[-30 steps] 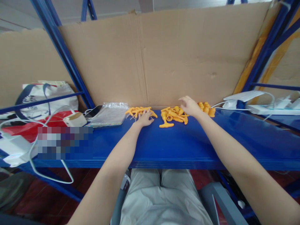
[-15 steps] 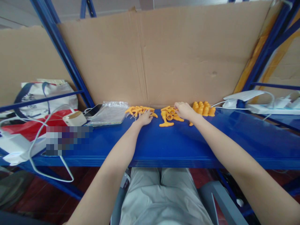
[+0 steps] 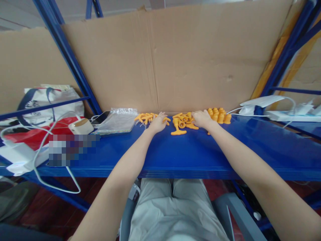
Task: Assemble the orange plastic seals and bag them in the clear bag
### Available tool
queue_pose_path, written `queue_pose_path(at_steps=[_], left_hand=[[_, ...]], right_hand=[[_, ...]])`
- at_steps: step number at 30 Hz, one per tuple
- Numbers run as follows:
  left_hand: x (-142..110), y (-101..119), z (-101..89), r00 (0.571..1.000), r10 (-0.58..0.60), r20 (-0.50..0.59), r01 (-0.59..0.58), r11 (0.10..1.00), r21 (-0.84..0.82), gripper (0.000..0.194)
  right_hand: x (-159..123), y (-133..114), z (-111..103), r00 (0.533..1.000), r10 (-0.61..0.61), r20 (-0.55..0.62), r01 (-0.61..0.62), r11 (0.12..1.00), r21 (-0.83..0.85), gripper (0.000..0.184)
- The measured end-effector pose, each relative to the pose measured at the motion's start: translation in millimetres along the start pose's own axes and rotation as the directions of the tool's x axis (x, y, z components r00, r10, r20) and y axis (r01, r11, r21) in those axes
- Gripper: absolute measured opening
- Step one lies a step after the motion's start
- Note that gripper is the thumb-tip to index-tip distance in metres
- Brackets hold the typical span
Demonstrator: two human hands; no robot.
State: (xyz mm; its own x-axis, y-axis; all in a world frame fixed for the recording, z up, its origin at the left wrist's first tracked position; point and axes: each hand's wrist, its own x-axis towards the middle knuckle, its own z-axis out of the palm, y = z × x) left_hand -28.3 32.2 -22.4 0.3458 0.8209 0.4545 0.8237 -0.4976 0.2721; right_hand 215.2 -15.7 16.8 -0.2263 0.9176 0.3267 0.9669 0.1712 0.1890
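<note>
Likely light, stiff and smooth, best held by the crossbar [image 3: 178,133]: orange T-shaped pieces [image 3: 176,124] heaped at the back of the tabletop [image 3: 175,154], between left hand [image 3: 159,123], loosely spread by orange corkscrews [image 3: 143,117], and right hand [image 3: 202,119], curled, grip impossible to tell.

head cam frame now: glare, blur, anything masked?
Head view: bright glints along the clear plastic bags' far edge; same view, yellow T-shaped pieces look soft, fine detail lost; also head view, a blocky pixelated patch masks the shelf's left part.

Workshop, apparently: blue metal rack [image 3: 74,67], cardboard partition [image 3: 213,60], orange parts [image 3: 176,124].
</note>
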Motion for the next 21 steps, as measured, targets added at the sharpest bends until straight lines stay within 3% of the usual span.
queue_pose_path(at_steps=[3,6,8,11,15,18,21], left_hand=[[-1,11,-2.4,0.997,0.072,-0.029,-0.072,0.997,-0.004,0.042],[-3,22,-3.5,0.987,0.147,-0.059,-0.147,0.989,-0.001,0.043],[-4,30,-4.3,0.973,0.213,-0.091,-0.215,0.977,-0.006,0.047],[-6,38,-5.7,0.935,0.318,-0.157,-0.320,0.947,0.010,0.050],[-5,40,-7.1,0.887,0.382,-0.261,-0.374,0.924,0.081,0.047],[-4,37,-8.6,0.875,0.372,-0.311,-0.343,0.928,0.147,0.040],[-4,36,-10.7,0.887,0.336,-0.316,-0.284,0.938,0.199,0.035]], right_hand=[[2,3,-6,0.989,0.026,-0.143,-0.022,0.999,0.026,0.031],[6,3,-12,0.932,0.042,-0.359,0.009,0.990,0.139,0.035],[9,0,-14,0.877,0.033,-0.480,0.089,0.969,0.230,0.035],[15,-5,-11,0.793,-0.043,-0.608,0.306,0.891,0.336,0.029],[19,-10,-4,0.707,-0.160,-0.689,0.575,0.696,0.429,0.019],[18,-12,-1,0.707,-0.180,-0.684,0.629,0.602,0.492,0.018],[18,-12,2,0.729,-0.195,-0.656,0.623,0.587,0.517,0.017]])
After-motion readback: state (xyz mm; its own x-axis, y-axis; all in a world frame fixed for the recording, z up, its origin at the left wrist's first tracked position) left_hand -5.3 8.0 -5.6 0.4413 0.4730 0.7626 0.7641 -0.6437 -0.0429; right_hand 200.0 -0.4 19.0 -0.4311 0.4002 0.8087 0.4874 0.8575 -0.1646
